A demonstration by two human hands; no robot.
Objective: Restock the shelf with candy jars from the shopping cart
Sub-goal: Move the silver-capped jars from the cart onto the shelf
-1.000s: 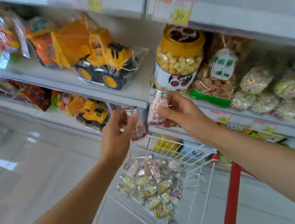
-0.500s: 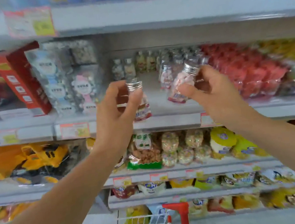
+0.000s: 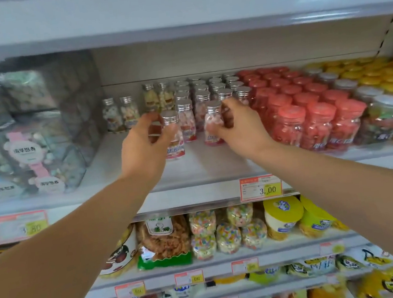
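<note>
Silver screw caps up, bases down: both candy jars upright, long axes vertical, labels turned toward the near side. Left candy jar (image 3: 176,148) pinched at neck and shoulder by the curled fingers and thumb of the left hand (image 3: 145,149); nearest of all the small jars, out in front of the left silver-capped column. Right candy jar (image 3: 213,112) clasped round the body by the curled fingers of the right hand (image 3: 239,129); a little farther in, just in front of the rows of matching jars (image 3: 218,90) and just left of the red-lidded jars (image 3: 314,115). Bases down at the level of the shelf board (image 3: 200,165); touching it or just above it, impossible to tell.

Open room: bare white board between the two held jars, and a wider bare strip from there out to the near lip with its price tag (image 3: 260,188). More bare board to the left, as far as the stacked clear packs (image 3: 34,152) bounding that side. To the right, hemmed in by the red-lidded block, packed tight almost to the near edge. Overhead, ample height under the upper shelf (image 3: 174,9), well above the caps. Far side closed by the grey back panel behind the rows. Forearms reaching in from near, one on each side, across the near lip.
</note>
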